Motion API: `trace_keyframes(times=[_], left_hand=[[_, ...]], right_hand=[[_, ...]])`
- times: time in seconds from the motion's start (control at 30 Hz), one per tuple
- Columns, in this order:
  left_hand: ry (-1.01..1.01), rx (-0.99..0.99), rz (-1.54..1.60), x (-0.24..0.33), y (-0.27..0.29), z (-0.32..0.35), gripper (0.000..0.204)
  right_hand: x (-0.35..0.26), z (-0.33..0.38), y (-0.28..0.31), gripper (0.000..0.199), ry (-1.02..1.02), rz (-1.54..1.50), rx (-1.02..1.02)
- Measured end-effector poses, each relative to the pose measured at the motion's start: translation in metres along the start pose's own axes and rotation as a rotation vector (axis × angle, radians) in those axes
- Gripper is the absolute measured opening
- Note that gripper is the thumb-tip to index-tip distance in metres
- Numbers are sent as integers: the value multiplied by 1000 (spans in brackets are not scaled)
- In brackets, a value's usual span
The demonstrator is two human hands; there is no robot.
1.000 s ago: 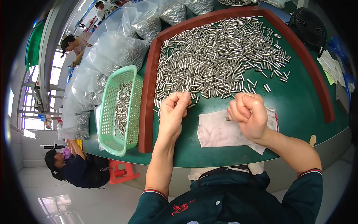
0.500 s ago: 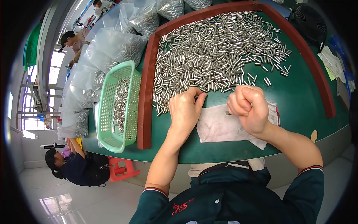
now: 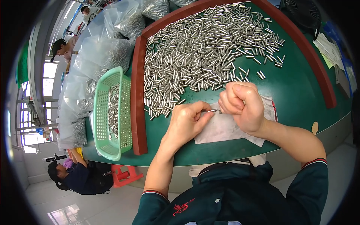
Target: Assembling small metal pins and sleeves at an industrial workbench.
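Note:
A small shiny metal pin [image 3: 214,110] is pinched between the thumb and forefinger of my left hand [image 3: 184,122]. Close on its right, my right hand [image 3: 243,107] is curled into a fist over the cloth. A small grey tip shows at the fist's lower left, but what the fingers grip is mostly hidden. Beneath both hands lies a stained white cloth [image 3: 212,132]. Just beyond them spreads a large heap of loose metal pins [image 3: 210,48] on the green tabletop [image 3: 300,97].
A reddish-brown raised border [image 3: 139,112] encloses the heap. Left of it stands a light green plastic basket [image 3: 125,127] holding pins. Clear bags [image 3: 125,22] of pins line the table's left and far sides. A black fan [image 3: 303,15] and papers [image 3: 328,48] sit right. Several people are leftward.
My left hand has drawn back from the heap's near edge toward my right fist, bringing a pin into sight. The whole view has shifted slightly; my right hand remains a fist.

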State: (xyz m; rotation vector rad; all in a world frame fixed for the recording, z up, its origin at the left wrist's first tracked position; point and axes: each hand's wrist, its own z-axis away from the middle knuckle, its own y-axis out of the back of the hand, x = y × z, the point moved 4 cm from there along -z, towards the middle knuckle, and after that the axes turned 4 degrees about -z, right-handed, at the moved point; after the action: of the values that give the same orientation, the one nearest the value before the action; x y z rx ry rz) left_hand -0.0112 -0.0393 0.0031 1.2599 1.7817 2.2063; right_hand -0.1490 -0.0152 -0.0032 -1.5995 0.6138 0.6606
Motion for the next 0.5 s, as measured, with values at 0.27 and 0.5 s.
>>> trace_keyframes(times=[0.27,0.5], left_hand=[[-102,103,46,0,-5,0,7],[-98,91,29,5,-2,-1,7]], right_hand=[[2,-3,1,34,47,-55,-21],[1,-1,0,33,47,-65,-24]])
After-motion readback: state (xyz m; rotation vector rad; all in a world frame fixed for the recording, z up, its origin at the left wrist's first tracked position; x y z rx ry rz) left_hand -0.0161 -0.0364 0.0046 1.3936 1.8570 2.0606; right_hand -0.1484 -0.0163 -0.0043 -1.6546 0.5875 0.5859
